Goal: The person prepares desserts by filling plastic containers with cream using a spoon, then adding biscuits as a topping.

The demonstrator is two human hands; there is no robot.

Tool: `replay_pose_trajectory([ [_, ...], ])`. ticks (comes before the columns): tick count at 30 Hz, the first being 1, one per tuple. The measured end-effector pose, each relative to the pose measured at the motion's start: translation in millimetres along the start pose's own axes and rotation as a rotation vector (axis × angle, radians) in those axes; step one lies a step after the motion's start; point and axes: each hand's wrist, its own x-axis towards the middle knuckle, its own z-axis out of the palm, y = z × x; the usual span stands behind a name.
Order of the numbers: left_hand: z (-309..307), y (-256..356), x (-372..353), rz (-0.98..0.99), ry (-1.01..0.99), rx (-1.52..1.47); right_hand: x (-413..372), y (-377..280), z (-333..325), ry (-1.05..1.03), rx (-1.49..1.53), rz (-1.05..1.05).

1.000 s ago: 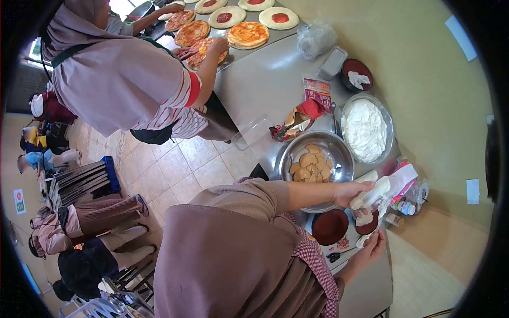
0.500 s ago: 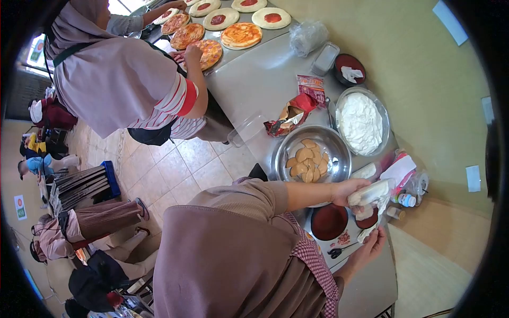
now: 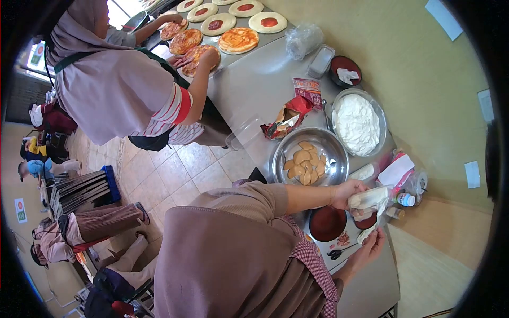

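Note:
My left hand (image 3: 345, 194) is closed around one side of a plastic packet (image 3: 369, 199) with pale contents that I cannot identify. My right hand (image 3: 372, 243) pinches a whitish strip (image 3: 366, 235) that appears to trail from the packet's loose edge. Below the packet, partly covered by it, is a small bowl with a dark red inside (image 3: 365, 220). A larger brown-red bowl (image 3: 327, 223) stands beside it. Black-handled scissors (image 3: 336, 254) and small pinkish pieces (image 3: 342, 240) lie near my right wrist.
A steel bowl (image 3: 281, 153) holds flat brown pieces. Past it are a tub of white cream (image 3: 358, 122), an opened red packet (image 3: 289, 116) and a small bottle (image 3: 406, 200). A co-worker (image 3: 122, 90) handles topped pizzas (image 3: 238, 40) at the table's far end.
My hands stay nearly in place, with the packet's loose edge shifting slightly. The co-worker's hands have moved over the nearest pizza. The whole view has shifted a little.

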Motion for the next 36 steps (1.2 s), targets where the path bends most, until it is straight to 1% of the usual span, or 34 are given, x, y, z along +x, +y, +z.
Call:
replay_pose_trajectory([
  [4, -2.1, -0.4, 2.6, -0.007, -0.034, -0.023, 1.0, 1.6, 1.6, 0.0, 0.024, -0.016],
  [7, -1.5, 0.3, 1.2, -0.023, 0.025, 0.036, -0.2, -2.1, 5.6, 0.025, 0.049, -0.026],
  [13, -18.8, -2.0, 12.0, -0.053, -0.019, 0.055, -1.9, -7.0, 9.9, 0.057, 0.036, -0.017],
  [15, -12.2, 1.6, 3.8, -0.024, -0.117, 0.06, -2.8, -7.6, 10.5, 0.048, 0.043, -0.018],
  [16, -4.7, 3.5, -2.4, -0.023, -0.117, 0.061, -3.1, -7.8, 10.7, 0.041, 0.047, -0.017],
  [18, 9.8, 7.2, -14.0, 0.1, -0.087, 0.088, -2.7, -6.9, 11.3, 0.033, 0.051, -0.028],
  [22, -0.5, 5.7, -8.2, 0.121, -0.109, 0.031, -3.0, -9.1, 14.9, 0.021, 0.043, -0.047],
  [24, 5.2, 7.1, -12.6, 0.123, -0.07, 0.014, -3.3, -10.2, 15.8, 0.013, 0.045, -0.053],
  [28, 11.8, 7.8, -17.9, 0.142, -0.063, 0.029, -3.8, -8.9, 15.5, 0.015, 0.046, -0.033],
  [31, 10.4, 6.4, -17.0, 0.161, -0.105, 0.066, -5.3, -13.0, 16.9, 0.008, 0.059, -0.043],
  [36, 14.9, 4.5, -17.8, 0.154, -0.08, 0.073, -3.2, -6.8, 16.0, 0.006, 0.05, -0.055],
])
